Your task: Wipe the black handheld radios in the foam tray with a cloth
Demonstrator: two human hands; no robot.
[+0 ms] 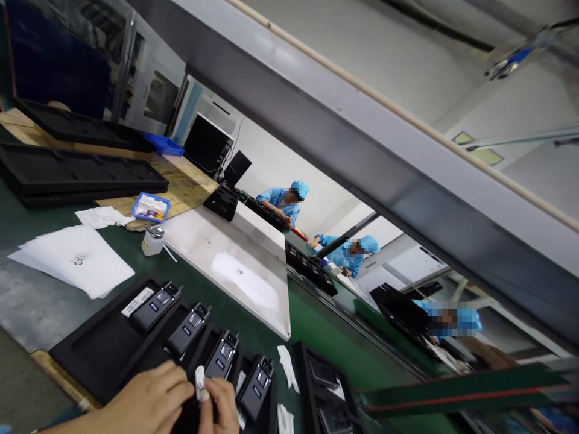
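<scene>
A black tray (pixel 97 349) at the bottom holds several dark handheld devices (pixel 189 328) lying side by side in slots. My left hand (pixel 145 401) rests curled on the tray's near edge. My right hand (pixel 221 407) is beside it, fingers pinched on a small white cloth (pixel 200 384) next to a device (pixel 221 355). Both hands are cut off by the frame's bottom edge.
White paper sheets (pixel 76 259), a small clear bottle (pixel 152 240), a blue parts box (pixel 151 207) and stacked black trays (pixel 76 175) lie to the left. A white board (pixel 235 265) spans the middle. Another black tray (pixel 325 392) sits right. People in blue work further along.
</scene>
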